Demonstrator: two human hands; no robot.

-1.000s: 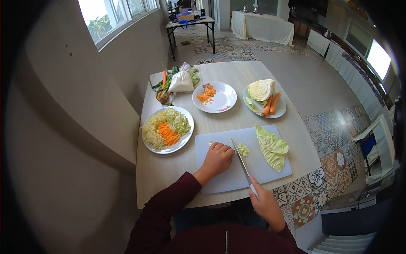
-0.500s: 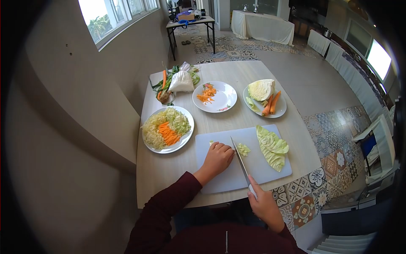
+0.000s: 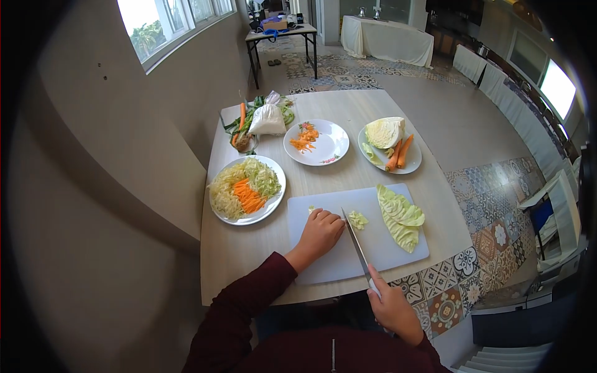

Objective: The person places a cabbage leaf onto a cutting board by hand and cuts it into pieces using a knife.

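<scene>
My right hand (image 3: 393, 306) grips a kitchen knife (image 3: 357, 244) by its white handle, the blade slanting up and left across the cutting board (image 3: 336, 270). Just left of the blade, my left hand (image 3: 320, 233) is closed, its curled fingers pressing down on cabbage that they mostly hide. A pale green edge of that cabbage (image 3: 311, 209) peeks out past the fingers. Cut cabbage shreds (image 3: 357, 219) lie on the board, right of the blade. Larger cabbage leaves (image 3: 400, 217) rest at the board's right side.
Left of the board, a plate (image 3: 281, 193) carries shredded cabbage and carrot strips. Behind stand a plate (image 3: 336, 149) with carrot scraps and another (image 3: 418, 163) with a cut cabbage and carrots. A plastic bag of white stuff (image 3: 268, 120) sits among vegetables at the back left.
The knife and my right hand have shifted slightly toward me and to the right. My left hand stays nearly in place on the cabbage.
</scene>
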